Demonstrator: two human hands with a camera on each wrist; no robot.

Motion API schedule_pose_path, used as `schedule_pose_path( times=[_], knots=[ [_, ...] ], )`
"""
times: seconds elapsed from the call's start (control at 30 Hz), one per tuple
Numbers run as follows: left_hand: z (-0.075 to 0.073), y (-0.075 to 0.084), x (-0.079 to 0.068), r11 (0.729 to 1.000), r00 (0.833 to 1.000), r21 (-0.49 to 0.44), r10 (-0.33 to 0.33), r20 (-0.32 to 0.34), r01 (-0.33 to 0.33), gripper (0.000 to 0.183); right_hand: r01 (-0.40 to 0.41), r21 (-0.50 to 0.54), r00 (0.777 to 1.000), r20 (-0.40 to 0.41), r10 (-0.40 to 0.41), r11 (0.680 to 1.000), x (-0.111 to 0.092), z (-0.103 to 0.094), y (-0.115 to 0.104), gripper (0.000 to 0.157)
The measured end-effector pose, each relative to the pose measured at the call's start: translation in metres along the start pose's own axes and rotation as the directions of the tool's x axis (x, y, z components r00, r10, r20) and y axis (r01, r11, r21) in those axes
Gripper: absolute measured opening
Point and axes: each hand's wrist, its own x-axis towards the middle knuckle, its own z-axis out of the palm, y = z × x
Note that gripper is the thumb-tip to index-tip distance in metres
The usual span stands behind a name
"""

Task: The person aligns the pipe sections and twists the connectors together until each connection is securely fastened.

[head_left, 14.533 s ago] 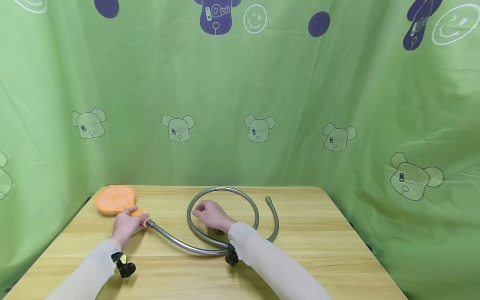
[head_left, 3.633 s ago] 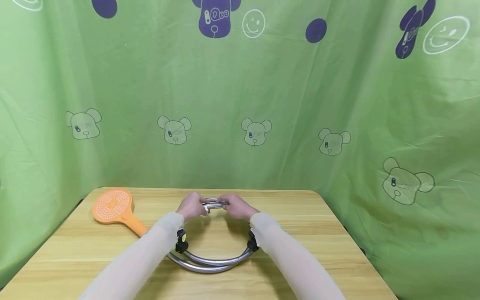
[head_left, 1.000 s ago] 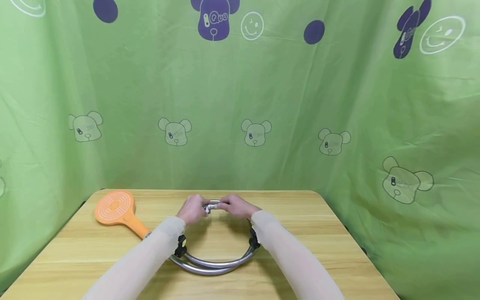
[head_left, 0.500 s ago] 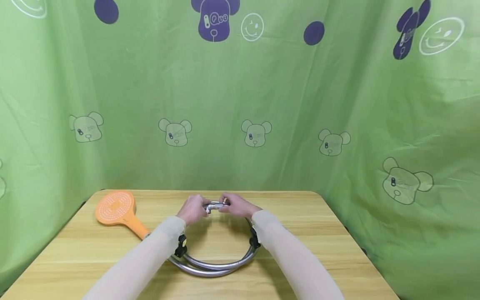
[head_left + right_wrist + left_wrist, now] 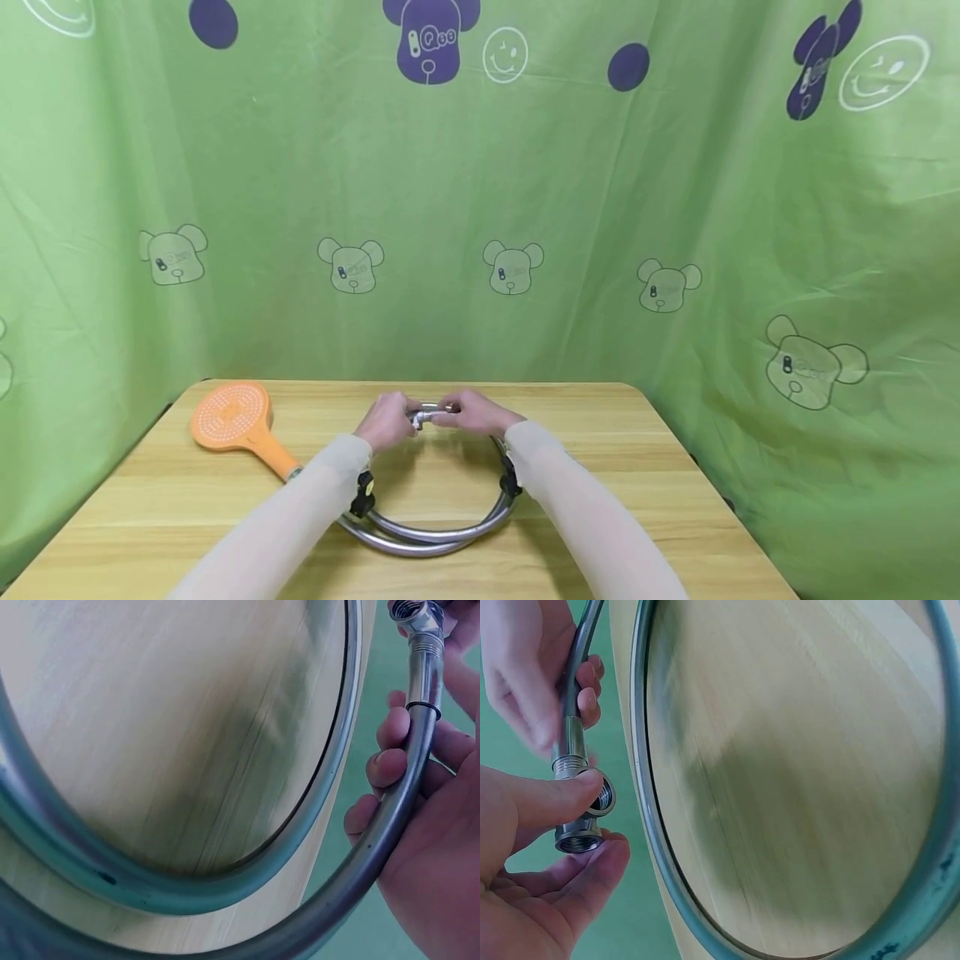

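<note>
In the head view my left hand (image 5: 385, 421) and right hand (image 5: 477, 412) meet near the table's back. The left wrist view shows my left thumb and fingers pinching a small chrome tee fitting (image 5: 583, 825) with threaded openings. My right hand's fingers curl round the end of a grey metal shower hose (image 5: 405, 780), just behind its chrome nut (image 5: 425, 675). That nut sits in line with the tee, with some thread showing between them. An orange shower head (image 5: 231, 415) lies on the left of the table, attached to the hose's other end.
The hose loops (image 5: 427, 548) in front of my hands on the wooden table (image 5: 637, 517). Green printed curtains (image 5: 442, 325) hang behind and at both sides. A black wrist camera (image 5: 363, 493) sits under each forearm.
Over the last second, my right fingers shift on the hose end while the left stays put. Much earlier, my left hand held the shower head and the hose end lay free at right.
</note>
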Motion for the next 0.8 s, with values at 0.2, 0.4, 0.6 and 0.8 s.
schedule_pose_path(
  times=[0.2,0.4,0.6,0.8],
  knots=[
    [-0.0010,-0.0018,0.0016,0.999,0.999,0.034,0.037,-0.003,-0.036,0.043,0.037,0.004,0.999,-0.019,-0.037,0.999,-0.0002,0.0002,-0.0004,0.016],
    [-0.0008,-0.0017,0.0017,0.999,0.999,0.027,0.034,-0.005,-0.034,0.044,0.074,-0.046,0.997,-0.004,-0.074,0.996,-0.0005,-0.0021,-0.0023,0.021],
    [0.0000,-0.0007,0.0010,1.000,1.000,-0.002,0.005,0.006,-0.005,0.046,0.020,-0.038,0.999,0.030,-0.019,0.999,-0.0026,-0.0025,-0.0044,0.040],
    [-0.0010,0.0007,0.0001,1.000,1.000,0.008,0.003,0.009,-0.003,0.046,0.012,0.026,1.000,0.022,-0.013,1.000,-0.0037,-0.0021,-0.0022,0.021]
  ],
)
